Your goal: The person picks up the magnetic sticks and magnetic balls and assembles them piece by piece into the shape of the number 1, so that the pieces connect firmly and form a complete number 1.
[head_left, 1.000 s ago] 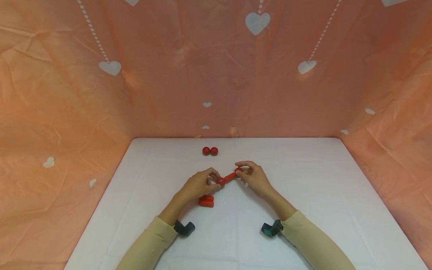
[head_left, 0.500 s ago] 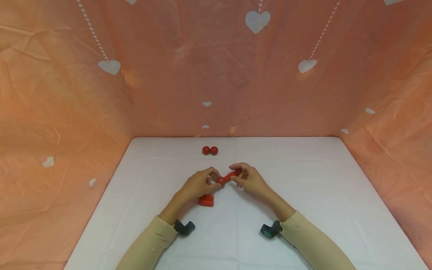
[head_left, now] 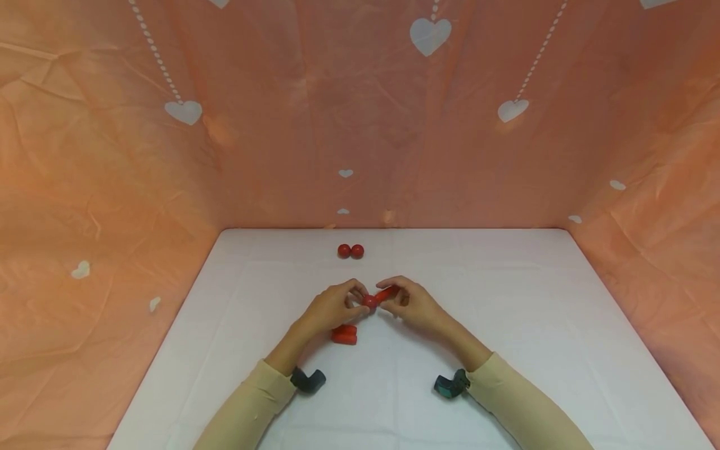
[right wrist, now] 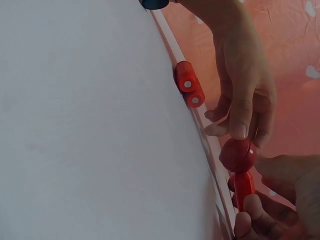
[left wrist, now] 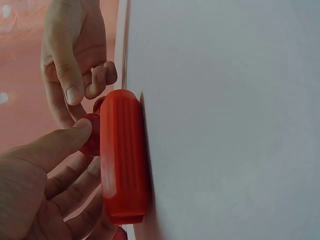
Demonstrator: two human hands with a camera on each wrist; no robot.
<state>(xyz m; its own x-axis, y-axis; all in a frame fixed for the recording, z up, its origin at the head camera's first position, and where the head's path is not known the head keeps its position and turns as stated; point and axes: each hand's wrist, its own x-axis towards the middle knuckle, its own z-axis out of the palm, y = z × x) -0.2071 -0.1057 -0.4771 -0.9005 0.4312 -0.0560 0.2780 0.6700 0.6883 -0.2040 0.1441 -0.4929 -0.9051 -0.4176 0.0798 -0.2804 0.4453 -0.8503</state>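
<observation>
Above the middle of the white table, my left hand (head_left: 333, 307) pinches a red ball (right wrist: 238, 155) between thumb and fingertips. One end of a red ribbed rod (right wrist: 244, 189) meets this ball. My right hand (head_left: 417, 304) wraps its curled fingers about the rod, its thumb reaching close to the ball. The far end of the rod is hidden by the right hand. Below the left hand lie two more red rods (head_left: 344, 337), side by side; in the right wrist view their ends show round silvery discs.
Two red balls (head_left: 350, 251) sit side by side near the table's back edge. The white table (head_left: 506, 312) is bordered by orange cloth (head_left: 360, 125) with white hearts at the back and sides. Each wrist carries a dark camera (head_left: 308, 380).
My right hand has slid left along the rod, from the ball at its far end towards the left-hand ball. That far ball is now hidden. My left hand has barely moved.
</observation>
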